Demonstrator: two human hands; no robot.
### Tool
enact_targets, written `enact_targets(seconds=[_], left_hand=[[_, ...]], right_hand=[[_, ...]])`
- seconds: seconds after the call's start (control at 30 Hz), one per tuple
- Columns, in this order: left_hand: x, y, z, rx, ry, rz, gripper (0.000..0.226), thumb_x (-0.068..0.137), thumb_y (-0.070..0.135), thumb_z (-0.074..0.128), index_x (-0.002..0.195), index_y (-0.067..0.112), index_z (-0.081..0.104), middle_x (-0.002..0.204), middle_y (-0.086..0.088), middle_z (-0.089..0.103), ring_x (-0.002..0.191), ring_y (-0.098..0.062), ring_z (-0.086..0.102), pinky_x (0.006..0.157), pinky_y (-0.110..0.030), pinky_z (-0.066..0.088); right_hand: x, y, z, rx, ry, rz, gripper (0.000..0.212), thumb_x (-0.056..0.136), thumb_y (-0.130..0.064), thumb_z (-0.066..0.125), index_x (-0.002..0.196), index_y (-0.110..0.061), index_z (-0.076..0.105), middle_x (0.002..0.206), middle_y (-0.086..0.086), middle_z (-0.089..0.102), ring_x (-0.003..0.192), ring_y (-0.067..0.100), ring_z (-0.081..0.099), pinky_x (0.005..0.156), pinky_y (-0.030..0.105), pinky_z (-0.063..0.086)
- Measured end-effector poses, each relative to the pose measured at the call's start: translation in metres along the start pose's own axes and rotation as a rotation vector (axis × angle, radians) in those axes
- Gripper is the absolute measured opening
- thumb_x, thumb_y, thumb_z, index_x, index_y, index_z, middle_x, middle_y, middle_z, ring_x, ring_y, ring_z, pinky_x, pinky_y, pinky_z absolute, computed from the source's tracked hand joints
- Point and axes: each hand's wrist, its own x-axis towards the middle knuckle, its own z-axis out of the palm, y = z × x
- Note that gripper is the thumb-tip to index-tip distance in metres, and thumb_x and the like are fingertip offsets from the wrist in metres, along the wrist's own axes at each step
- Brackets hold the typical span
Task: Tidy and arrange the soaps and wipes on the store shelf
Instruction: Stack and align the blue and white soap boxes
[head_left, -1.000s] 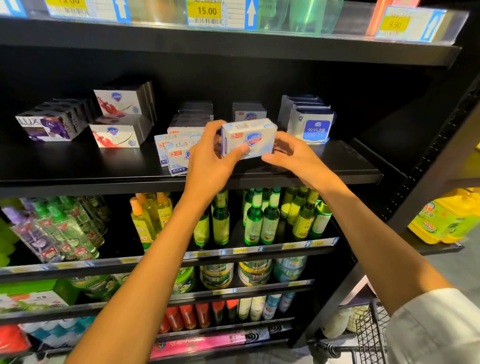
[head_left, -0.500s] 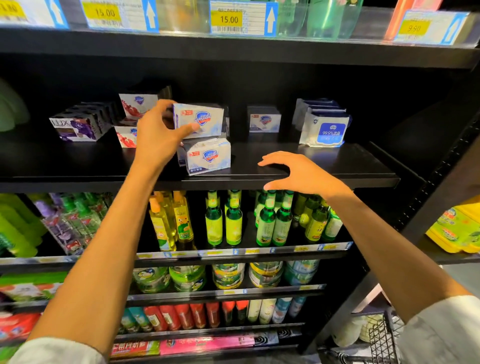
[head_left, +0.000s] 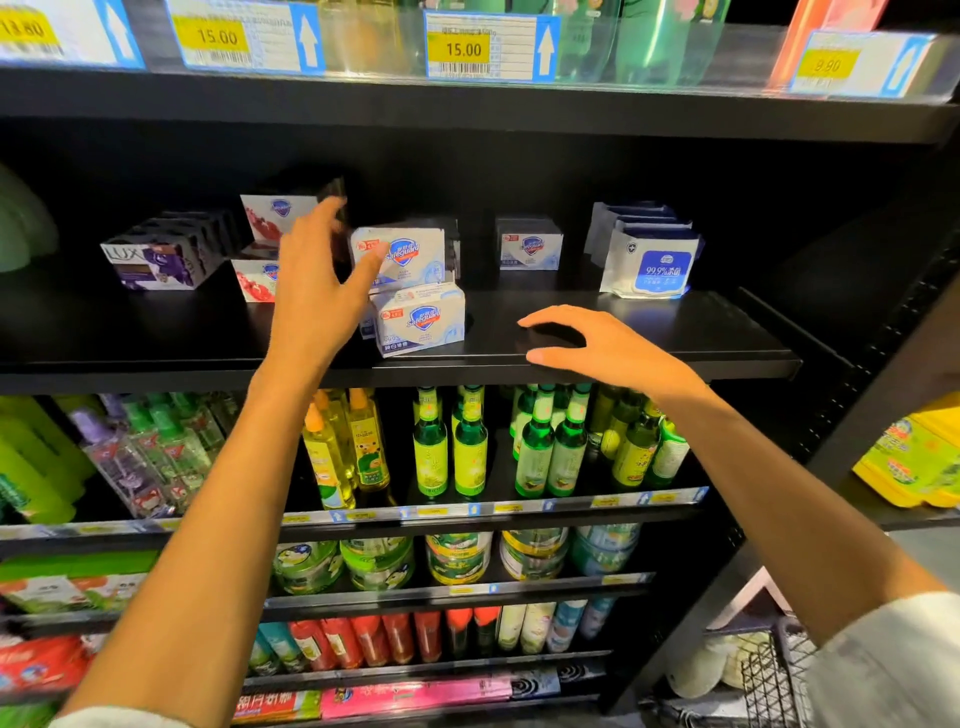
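Risk: upper white soap box (head_left: 400, 254), stacked offset, may topple if open left hand (head_left: 317, 291) nudges it; right hand (head_left: 597, 345) open, idle.

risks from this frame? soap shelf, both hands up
1. The front white soap box sits right at the shelf's front edge, slightly askew; a nudge from the left hand could tip it off.
2. The upper white soap box rests on other boxes; the left hand's thumb is at its face with fingers spread, so a push may topple the stack backward or sideways.
3. The right hand hovers over the edge, holding nothing, so it steadies neither box.
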Motion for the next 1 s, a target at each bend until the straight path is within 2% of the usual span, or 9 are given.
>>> enact_targets(seconds=[0.1,0.2,0.37,0.57,0.67,0.73,0.8,0.9,1.0], left_hand=[[-0.022,0.026,0.0,0.163,0.174,0.259,0.047,0.106,0.041,0.056,0.143,0.012,0.053,0.131,-0.013,0.056,0.122,-0.027,0.05,0.1,-0.034,0.042],[-0.04,0.048,0.016,0.201,0.164,0.406,0.04,0.106,0.034,0.056,0.134,0.007,0.06,0.123,-0.016,0.059,0.113,-0.032,0.053,0.095,-0.042,0.045],[-0.06,0.058,0.075,0.205,-0.206,0.569,0.04,0.104,0.037,0.057,0.127,0.005,0.065,0.115,-0.014,0.064,0.105,-0.035,0.06,0.089,-0.049,0.05],[-0.051,0.05,0.112,0.288,-0.555,0.506,0.058,0.104,0.051,0.054,0.146,0.011,0.057,0.146,-0.008,0.057,0.135,-0.026,0.052,0.105,-0.043,0.048],[-0.051,0.043,0.116,0.322,-0.51,0.52,0.058,0.103,0.057,0.05,0.145,0.017,0.059,0.147,-0.001,0.058,0.135,-0.021,0.054,0.098,-0.041,0.052],[-0.054,0.04,0.119,0.334,-0.443,0.533,0.055,0.102,0.058,0.053,0.14,0.02,0.064,0.143,0.002,0.062,0.132,-0.019,0.058,0.091,-0.04,0.055],[-0.056,0.037,0.122,0.328,-0.388,0.558,0.052,0.1,0.057,0.057,0.135,0.02,0.068,0.136,0.003,0.067,0.125,-0.02,0.063,0.082,-0.04,0.058],[-0.057,0.035,0.126,0.309,-0.313,0.588,0.048,0.098,0.055,0.063,0.127,0.019,0.073,0.128,0.003,0.071,0.115,-0.02,0.068,0.071,-0.037,0.058],[-0.059,0.034,0.127,0.301,-0.284,0.587,0.046,0.097,0.054,0.064,0.124,0.019,0.075,0.124,0.004,0.072,0.111,-0.019,0.07,0.068,-0.035,0.058]], right_hand=[[0.004,-0.004,0.0,0.107,0.044,0.053,0.043,0.095,-0.047,0.071,0.136,-0.038,0.062,0.132,-0.02,0.064,0.116,-0.011,0.056,0.101,0.016,0.037],[0.012,-0.003,0.0,0.149,0.089,0.1,0.038,0.093,-0.044,0.074,0.13,-0.038,0.065,0.124,-0.016,0.069,0.117,-0.003,0.061,0.102,0.019,0.042],[0.04,0.013,-0.005,0.203,0.282,0.176,0.028,0.089,-0.026,0.08,0.115,-0.029,0.071,0.107,0.001,0.074,0.103,0.015,0.071,0.101,0.04,0.055],[0.081,0.026,-0.021,0.117,0.396,0.366,0.04,0.089,-0.033,0.08,0.119,-0.01,0.07,0.109,0.01,0.072,0.101,0.027,0.068,0.086,0.037,0.054],[0.106,0.027,-0.028,0.029,0.386,0.466,0.044,0.096,-0.03,0.072,0.129,-0.002,0.063,0.12,0.014,0.065,0.107,0.03,0.06,0.083,0.028,0.042],[0.12,0.018,-0.032,-0.048,0.341,0.534,0.053,0.099,-0.031,0.068,0.143,-0.005,0.052,0.139,0.012,0.056,0.129,0.033,0.052,0.099,0.029,0.039],[0.137,0.018,-0.03,-0.05,0.353,0.503,0.064,0.096,-0.038,0.072,0.147,-0.011,0.047,0.149,0.011,0.053,0.136,0.033,0.049,0.109,0.033,0.037],[0.15,0.028,-0.023,0.07,0.403,0.483,0.077,0.09,-0.036,0.08,0.153,-0.016,0.042,0.155,0.01,0.049,0.142,0.031,0.046,0.111,0.032,0.037],[0.162,0.033,-0.021,0.216,0.427,0.468,0.077,0.09,-0.024,0.08,0.154,-0.012,0.04,0.158,0.008,0.045,0.147,0.026,0.04,0.107,0.023,0.032]])
